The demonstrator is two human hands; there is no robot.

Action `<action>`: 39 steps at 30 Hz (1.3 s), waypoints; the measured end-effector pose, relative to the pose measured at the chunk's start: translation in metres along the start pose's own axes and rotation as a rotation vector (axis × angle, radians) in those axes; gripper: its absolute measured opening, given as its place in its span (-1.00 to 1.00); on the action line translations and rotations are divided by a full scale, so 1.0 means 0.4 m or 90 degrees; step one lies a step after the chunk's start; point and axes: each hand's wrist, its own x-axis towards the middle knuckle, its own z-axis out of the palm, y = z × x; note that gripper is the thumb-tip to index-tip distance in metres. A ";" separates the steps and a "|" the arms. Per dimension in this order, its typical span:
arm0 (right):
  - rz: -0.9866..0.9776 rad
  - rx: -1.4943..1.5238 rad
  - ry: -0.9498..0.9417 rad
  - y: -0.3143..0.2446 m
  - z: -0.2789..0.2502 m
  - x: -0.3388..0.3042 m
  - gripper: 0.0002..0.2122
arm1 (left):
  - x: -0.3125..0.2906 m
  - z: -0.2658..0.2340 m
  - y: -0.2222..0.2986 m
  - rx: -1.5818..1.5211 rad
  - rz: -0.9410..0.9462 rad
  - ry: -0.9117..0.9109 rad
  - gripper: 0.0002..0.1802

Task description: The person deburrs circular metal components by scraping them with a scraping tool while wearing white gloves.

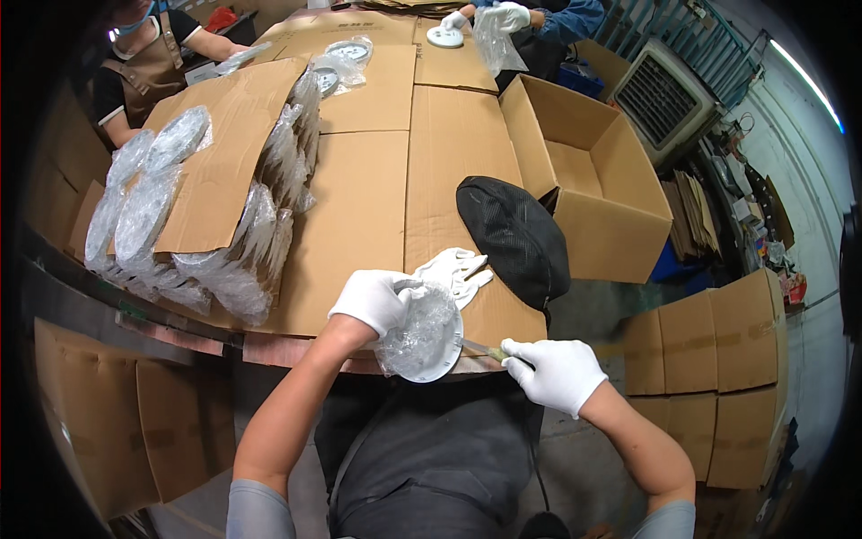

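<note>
My left hand point(373, 301), in a white glove, is closed on the upper left of a round white disc point(443, 359) at the table's front edge. Crumpled clear plastic point(415, 325) covers much of that disc. In my gloved right hand point(564, 377) is a slim knife-like tool point(489, 350) with a greenish handle, its thin metal blade pointing left. The blade's tip meets the disc's right rim; whether it touches cannot be told. Just beyond the disc lies a spare white glove point(460, 269), and to its right a black mesh cap point(512, 238).
Plastic-wrapped discs point(148, 202) are stacked between cardboard sheets point(224, 171) at left. An open carton point(602, 211) stands right of the cardboard-covered table point(364, 189). Across it, a person's gloved hands point(503, 16) handle a plastic bag beside another disc point(444, 37). Another person point(144, 63) is at far left.
</note>
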 end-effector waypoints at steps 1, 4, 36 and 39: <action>-0.001 -0.027 -0.052 -0.012 -0.019 0.009 -0.74 | -0.003 -0.002 0.002 0.006 0.008 0.001 -0.67; 0.003 -0.041 -0.150 -0.041 -0.051 0.043 -0.77 | -0.001 -0.003 0.006 0.022 0.023 -0.001 -0.68; 0.001 0.037 -0.102 0.030 0.031 0.048 -0.76 | 0.035 0.030 -0.031 -0.048 -0.019 0.027 -0.71; 0.040 0.171 -0.019 0.074 0.115 0.016 -0.74 | 0.033 0.041 -0.051 -0.066 -0.029 0.085 -0.74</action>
